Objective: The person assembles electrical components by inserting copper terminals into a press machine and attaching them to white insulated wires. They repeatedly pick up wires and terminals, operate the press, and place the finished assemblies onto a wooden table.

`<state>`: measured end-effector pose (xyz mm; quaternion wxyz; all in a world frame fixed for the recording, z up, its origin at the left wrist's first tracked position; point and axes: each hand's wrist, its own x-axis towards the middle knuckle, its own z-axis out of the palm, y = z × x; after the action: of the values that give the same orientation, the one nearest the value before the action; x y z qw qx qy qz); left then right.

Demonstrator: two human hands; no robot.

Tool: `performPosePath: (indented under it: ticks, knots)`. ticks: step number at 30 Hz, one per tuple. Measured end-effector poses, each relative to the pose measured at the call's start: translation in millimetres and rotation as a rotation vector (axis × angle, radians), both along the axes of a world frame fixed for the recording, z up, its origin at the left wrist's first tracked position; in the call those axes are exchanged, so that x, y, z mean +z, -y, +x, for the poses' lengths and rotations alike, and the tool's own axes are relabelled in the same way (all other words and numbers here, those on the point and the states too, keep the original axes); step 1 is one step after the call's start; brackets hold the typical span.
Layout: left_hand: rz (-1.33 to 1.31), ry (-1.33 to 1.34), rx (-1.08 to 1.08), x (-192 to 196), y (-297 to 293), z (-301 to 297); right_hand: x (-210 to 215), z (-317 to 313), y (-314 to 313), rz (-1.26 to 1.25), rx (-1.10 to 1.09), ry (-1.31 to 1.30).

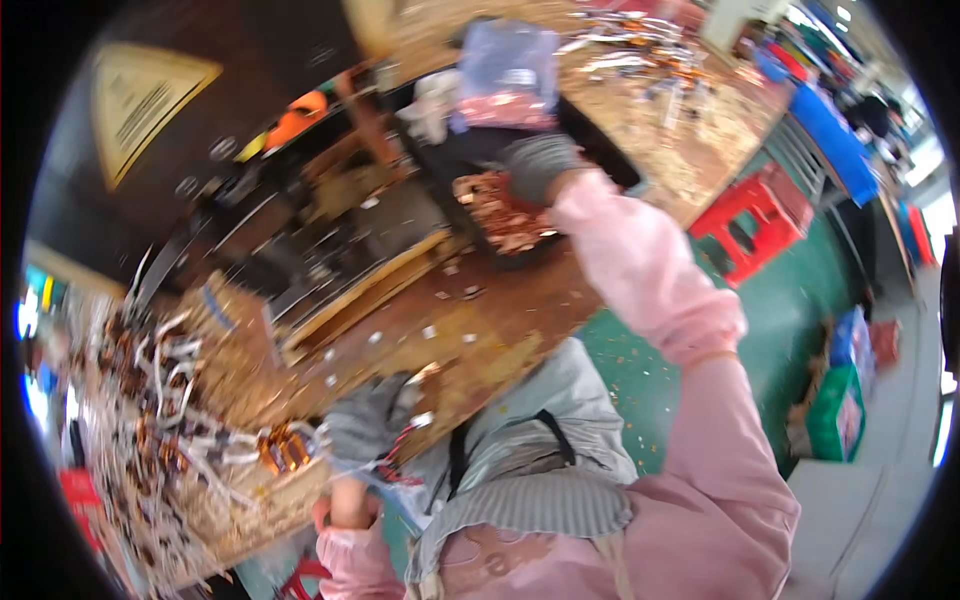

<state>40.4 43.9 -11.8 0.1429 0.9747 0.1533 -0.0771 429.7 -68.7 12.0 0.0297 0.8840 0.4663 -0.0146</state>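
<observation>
Many copper pieces [497, 212] lay in the black tray [600, 140] at the head view's upper centre, just below-left of the nearer right hand [538, 168], whose opening or grip we couldn't tell. Lower centre, the left hand [368, 418] curled by red wires [403, 436], its hold unclear.

Your left hand [368, 425]: grey glove | your right hand [542, 166]: grey glove, motion-blurred | your right forearm: pale pink oversleeve [650, 265], gathered near the elbow | your top [722, 430]: pink, brownish chest print [492, 556] | your front: ribbed grey band [545, 505], pale straps [612, 566] | your lap: light grey cloth [510, 415], black strips [556, 438]
</observation>
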Motion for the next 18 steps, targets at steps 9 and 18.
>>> performPosePath:
  ticks: [9,18]
  knots:
    - [-0.177,0.061,0.021,-11.5,-7.7,-8.3,40.7,26.6,-52.8,0.217,0.05,0.073]
    - [-0.23,0.067,0.019,-19.4,-11.1,4.8,-17.1,47.1,-84.8,-0.048,0.378,-0.145]
